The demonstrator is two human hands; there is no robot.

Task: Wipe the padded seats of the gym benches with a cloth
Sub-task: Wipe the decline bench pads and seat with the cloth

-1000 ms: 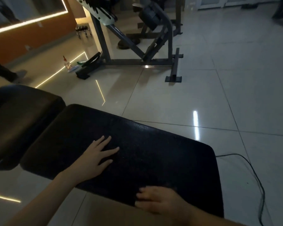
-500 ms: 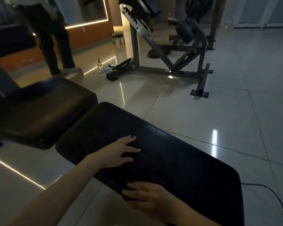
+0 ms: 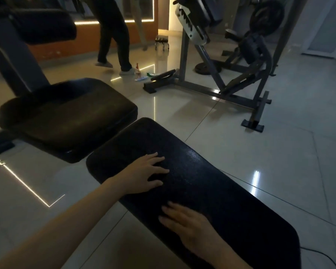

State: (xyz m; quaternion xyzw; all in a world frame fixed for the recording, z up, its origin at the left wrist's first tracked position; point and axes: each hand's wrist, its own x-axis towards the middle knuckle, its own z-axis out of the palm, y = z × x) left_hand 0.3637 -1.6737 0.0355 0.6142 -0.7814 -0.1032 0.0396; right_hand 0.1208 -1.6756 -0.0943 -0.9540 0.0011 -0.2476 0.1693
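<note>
A long black padded bench pad (image 3: pixel 217 191) runs from the centre to the lower right. My left hand (image 3: pixel 145 173) lies flat on its upper part with the fingers spread. My right hand (image 3: pixel 184 222) lies flat on the pad's near edge, fingers pointing left. Neither hand holds anything that I can make out; no cloth shows in the dim light. A second black seat pad (image 3: pixel 66 117) sits to the left, just beyond the long pad's end, with a dark backrest (image 3: pixel 33 24) on a post above it.
A person's legs (image 3: pixel 114 35) stand at the back by the orange wall. A bottle and small items (image 3: pixel 139 73) lie on the tiled floor. A grey metal gym machine (image 3: pixel 231 70) stands at the back right. A black cable (image 3: pixel 279 199) crosses the floor.
The view has swung up and to the left, bringing the left seat pad, backrest and the standing person into sight. Both hands stay flat on the long pad; the right hand has shifted slightly left.
</note>
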